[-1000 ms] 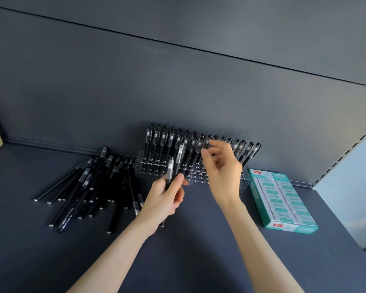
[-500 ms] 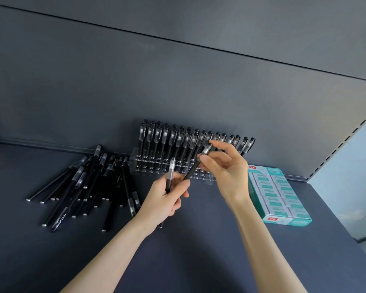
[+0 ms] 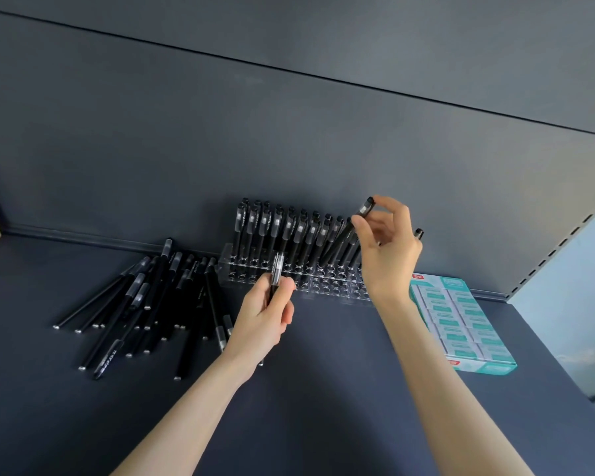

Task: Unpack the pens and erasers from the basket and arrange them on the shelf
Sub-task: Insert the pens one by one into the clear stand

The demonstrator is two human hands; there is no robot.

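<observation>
From the head camera, the right hand [image 3: 389,249] pinches one black pen [image 3: 340,242] near its cap with the thumb and fingertips, and the other fingers are loosely spread. The pen is tilted. Its low end is down among the pens standing in the clear pen rack [image 3: 323,286], at the back of the dark shelf [image 3: 323,400]. I cannot tell if its tip is in a hole yet. The left hand [image 3: 263,321] is curled round a small bunch of spare pens [image 3: 277,267] and holds them upright just in front of the rack. A pile of loose pens [image 3: 145,304] lies on the shelf to the left. A green box of erasers [image 3: 461,321] lies to the right of the rack. The basket is not in view. The tilted pen could miss its hole, because the rack is see-through and the holes are close together. It could also bump the standing pens [image 3: 282,231] beside it and make them lean or pop out. A hard push could slide or tip the rack, which looks light. The spare pens could slip from the left hand, because it holds more than one.
</observation>
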